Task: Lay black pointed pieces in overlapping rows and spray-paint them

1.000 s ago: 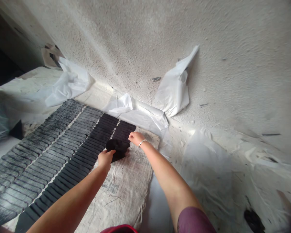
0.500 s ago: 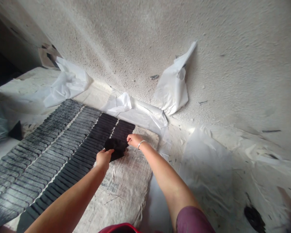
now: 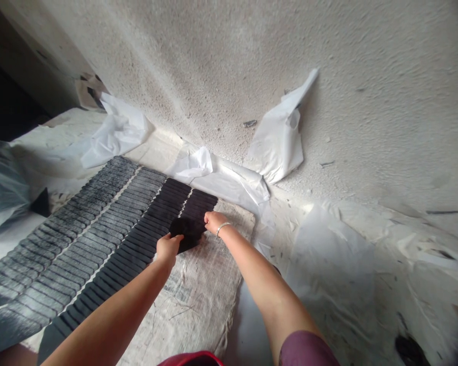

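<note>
My left hand (image 3: 168, 248) pinches a black, rounded, flat bundle (image 3: 181, 229) between thumb and fingers, at the near end of the rightmost row. Just right of it, my right hand (image 3: 215, 222), with a silver bangle on the wrist, has its fingers closed at the edge of the dark strips. Whatever those fingertips hold is too small to make out. Thin strips lie overlapped in long rows: glossy black rows (image 3: 175, 195) near my hands and greyer rows (image 3: 99, 208) farther left. Beneath the bundle is a pale cloth-covered surface (image 3: 206, 284).
A rough plastered wall (image 3: 213, 66) rises behind the rows. Crumpled white sheets (image 3: 280, 142) lie along its foot. At the left edge stands a translucent plastic bag (image 3: 2, 188). A dark round object (image 3: 410, 351) is at the lower right.
The whole view has shifted slightly, so everything appears a little farther right. Both hands keep nearly the same place by the strips; the left still holds the black bundle.
</note>
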`<state>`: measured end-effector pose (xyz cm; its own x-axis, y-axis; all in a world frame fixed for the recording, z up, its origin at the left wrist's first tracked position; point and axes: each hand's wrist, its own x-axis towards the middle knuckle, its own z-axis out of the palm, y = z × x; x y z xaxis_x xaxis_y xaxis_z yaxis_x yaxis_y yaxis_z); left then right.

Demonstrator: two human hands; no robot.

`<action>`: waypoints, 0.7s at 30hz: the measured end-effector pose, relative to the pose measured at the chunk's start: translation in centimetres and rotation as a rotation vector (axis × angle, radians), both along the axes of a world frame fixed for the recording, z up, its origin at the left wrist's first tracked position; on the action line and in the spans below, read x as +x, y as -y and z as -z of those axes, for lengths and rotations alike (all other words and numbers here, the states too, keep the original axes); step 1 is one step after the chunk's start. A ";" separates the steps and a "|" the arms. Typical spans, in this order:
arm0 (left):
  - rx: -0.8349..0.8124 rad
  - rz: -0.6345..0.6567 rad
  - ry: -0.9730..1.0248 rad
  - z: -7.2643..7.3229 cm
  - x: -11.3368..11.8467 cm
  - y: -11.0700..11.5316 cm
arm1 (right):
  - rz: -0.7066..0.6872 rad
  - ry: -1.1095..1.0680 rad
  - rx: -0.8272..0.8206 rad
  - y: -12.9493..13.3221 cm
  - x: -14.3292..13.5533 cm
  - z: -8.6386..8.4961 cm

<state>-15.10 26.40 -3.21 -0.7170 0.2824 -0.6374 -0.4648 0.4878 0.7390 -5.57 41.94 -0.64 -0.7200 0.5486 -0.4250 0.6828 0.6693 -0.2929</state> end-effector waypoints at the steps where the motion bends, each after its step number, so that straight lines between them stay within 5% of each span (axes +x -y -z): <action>1: 0.002 0.000 0.002 0.0 0.0 0.1 | 0.002 0.003 0.000 0.0 0.0 -0.1; 21: -0.026 0.075 -0.043 1.0 0.3 1.1 | -0.010 0.009 -0.021 -0.4 0.0 0.5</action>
<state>-14.83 25.27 -4.25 -0.7216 0.3197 -0.6140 -0.3942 0.5394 0.7441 -5.58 42.34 -1.15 -0.7216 0.5318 -0.4433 0.6786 0.6700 -0.3009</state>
